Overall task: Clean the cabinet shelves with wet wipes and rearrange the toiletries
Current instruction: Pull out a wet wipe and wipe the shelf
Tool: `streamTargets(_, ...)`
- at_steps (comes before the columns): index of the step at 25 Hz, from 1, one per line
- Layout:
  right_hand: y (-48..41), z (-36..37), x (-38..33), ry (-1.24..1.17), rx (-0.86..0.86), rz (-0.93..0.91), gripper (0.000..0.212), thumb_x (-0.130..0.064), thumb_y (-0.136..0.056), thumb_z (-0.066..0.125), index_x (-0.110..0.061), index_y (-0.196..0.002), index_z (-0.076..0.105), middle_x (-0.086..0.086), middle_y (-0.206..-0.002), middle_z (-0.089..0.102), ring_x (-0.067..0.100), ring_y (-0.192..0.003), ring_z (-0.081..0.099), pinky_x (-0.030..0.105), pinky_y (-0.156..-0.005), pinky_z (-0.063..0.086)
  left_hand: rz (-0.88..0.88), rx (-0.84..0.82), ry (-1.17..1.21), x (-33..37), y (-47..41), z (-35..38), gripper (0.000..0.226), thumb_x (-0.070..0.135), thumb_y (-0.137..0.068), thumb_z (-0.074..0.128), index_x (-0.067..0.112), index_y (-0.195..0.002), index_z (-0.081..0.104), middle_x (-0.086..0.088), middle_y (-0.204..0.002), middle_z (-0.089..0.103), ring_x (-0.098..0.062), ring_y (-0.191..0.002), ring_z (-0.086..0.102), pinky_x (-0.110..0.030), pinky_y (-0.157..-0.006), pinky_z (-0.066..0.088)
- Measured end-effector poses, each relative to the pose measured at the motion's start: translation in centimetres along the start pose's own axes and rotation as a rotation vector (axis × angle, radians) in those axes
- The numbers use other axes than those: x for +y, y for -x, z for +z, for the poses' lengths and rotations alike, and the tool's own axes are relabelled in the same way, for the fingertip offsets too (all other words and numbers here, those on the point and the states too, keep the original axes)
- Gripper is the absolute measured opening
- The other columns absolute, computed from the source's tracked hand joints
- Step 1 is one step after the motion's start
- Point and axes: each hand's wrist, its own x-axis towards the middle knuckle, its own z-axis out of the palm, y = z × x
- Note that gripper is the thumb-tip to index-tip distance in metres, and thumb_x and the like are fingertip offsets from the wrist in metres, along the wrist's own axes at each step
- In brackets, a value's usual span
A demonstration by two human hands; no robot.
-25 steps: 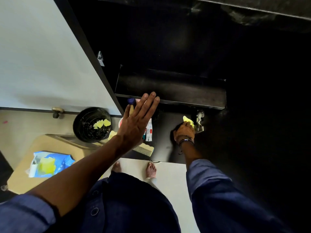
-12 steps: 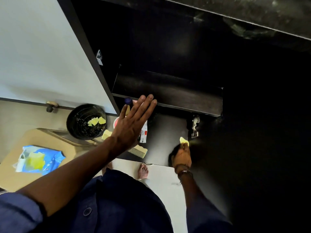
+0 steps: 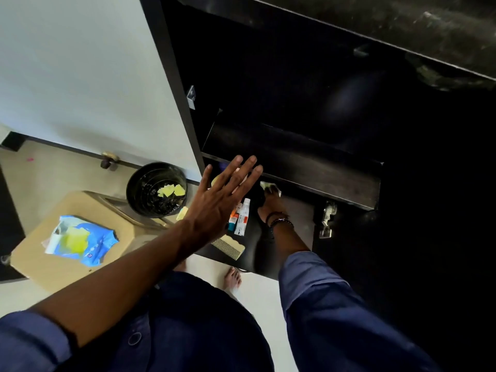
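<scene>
Dark open cabinet [image 3: 322, 103] across upper right of frame. Left hand [image 3: 220, 208] at centre, fingers straight and spread, holding nothing, hovering before upper shelf [image 3: 295, 162] edge. Right hand [image 3: 269, 204] just right of it, down on lower shelf [image 3: 295, 218], fingers closed on pale wipe [image 3: 269, 187]. Tubes [image 3: 243, 218] and comb [image 3: 228, 247] on same shelf. Blue wipe pack [image 3: 80, 240] on tan stool [image 3: 40, 264] at lower left, black bin [image 3: 157, 189] nearby.

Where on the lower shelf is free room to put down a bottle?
Bare shelf lies between the right hand, which holds a wipe, and the hinge. The left part is crowded: tubes and comb, partly behind the left hand.
</scene>
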Motion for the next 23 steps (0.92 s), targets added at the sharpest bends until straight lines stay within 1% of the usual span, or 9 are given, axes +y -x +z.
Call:
streamTargets(2,1.9,1.2,0.1,0.009,0.002,-0.015,0.063,-0.009,-0.083,0.052,-0.011,-0.143,0.036,0.008,-0.153,0.028,0.026,-0.139,0.032,0.031,-0.114,0.028,-0.003,0.005,0.013,0.1,-0.1,0.3,0.122,0.011,-0.062,0.075,0.022,-0.150,-0.008,-0.001,-0.159,-0.012,-0.022,-0.147,-0.011,-0.058,-0.114,0.016)
streamTargets(4,5.2,2.2,0.7,0.022,0.073,-0.020,0.058,-0.008,-0.082,0.054,-0.009,-0.139,0.043,0.009,-0.149,0.036,0.027,-0.135,0.038,0.030,-0.114,0.028,-0.003,0.031,0.016,0.1,0.0,0.5,0.119,0.014,-0.065,0.075,0.023,-0.150,-0.008,0.000,-0.160,-0.011,-0.021,-0.147,-0.010,-0.057,-0.114,0.019)
streamTargets(7,8.9,2.5,2.6,0.111,0.145,-0.094,0.059,-0.010,-0.075,0.061,-0.009,-0.133,0.050,0.012,-0.141,0.047,0.030,-0.129,0.046,0.036,-0.114,0.031,0.011,0.023,0.026,-0.1,0.0,0.6,0.125,0.015,-0.062,0.078,0.023,-0.150,-0.011,0.001,-0.159,-0.013,-0.021,-0.146,-0.012,-0.056,-0.114,0.021)
streamTargets(11,3.5,-1.5,3.0,0.049,0.146,0.137,0.059,-0.017,-0.079,0.060,-0.010,-0.135,0.046,0.012,-0.141,0.045,0.032,-0.129,0.042,0.035,-0.112,0.031,0.017,0.039,0.024,-0.3,0.0,0.4,0.117,0.017,-0.071,0.075,0.025,-0.149,-0.011,0.004,-0.159,-0.015,-0.020,-0.147,-0.011,-0.055,-0.113,0.024)
streamTargets(13,0.6,-3.8,2.0,0.087,0.034,0.227,0.057,-0.024,-0.085,0.055,-0.011,-0.139,0.041,0.013,-0.145,0.042,0.030,-0.133,0.040,0.035,-0.113,0.031,0.029,-0.007,0.041,-0.4,0.0,0.3,0.114,0.014,-0.072,0.071,0.025,-0.149,-0.013,0.004,-0.158,-0.017,-0.019,-0.146,-0.014,-0.056,-0.114,0.022)
streamTargets(15,-0.5,-3.9,0.8,0.137,-0.061,0.200,0.053,-0.028,-0.094,0.045,-0.012,-0.143,0.034,0.012,-0.150,0.036,0.030,-0.138,0.034,0.037,-0.115,0.027,0.035,0.005,0.051,-0.5,0.0,0.2,0.112,0.015,-0.073,0.071,0.025,-0.149,-0.011,0.003,-0.159,-0.015,-0.020,-0.147,-0.013,-0.057,-0.112,0.024)
streamTargets(17,0.7,-2.2,0.0,0.071,-0.017,0.114,0.050,-0.025,-0.096,0.042,-0.016,-0.144,0.033,0.011,-0.151,0.033,0.030,-0.138,0.034,0.037,-0.116,0.026,0.031,0.029,0.054,-0.4,0.0,0.5,0.112,0.019,-0.074,0.072,0.024,-0.150,-0.010,0.003,-0.159,-0.014,-0.019,-0.147,-0.011,-0.057,-0.111,0.027)
streamTargets(20,6.0,2.3,0.3,0.029,0.107,-0.020,0.052,-0.014,-0.089,0.049,-0.016,-0.141,0.041,0.010,-0.148,0.038,0.029,-0.136,0.036,0.034,-0.115,0.025,0.028,0.025,0.080,-0.5,-0.1,0.8,0.116,0.021,-0.072,0.075,0.025,-0.149,-0.012,0.003,-0.158,-0.017,-0.020,-0.146,-0.013,-0.057,-0.112,0.026)
streamTargets(23,13.3,6.5,2.0,0.018,0.125,-0.042,0.057,-0.004,-0.078,0.061,-0.012,-0.133,0.051,0.011,-0.140,0.050,0.031,-0.130,0.046,0.039,-0.114,0.030,0.035,0.029,0.113,-0.4,-0.1,1.0,0.118,0.015,-0.070,0.075,0.025,-0.149,-0.012,0.003,-0.158,-0.017,-0.021,-0.146,-0.014,-0.058,-0.112,0.026)
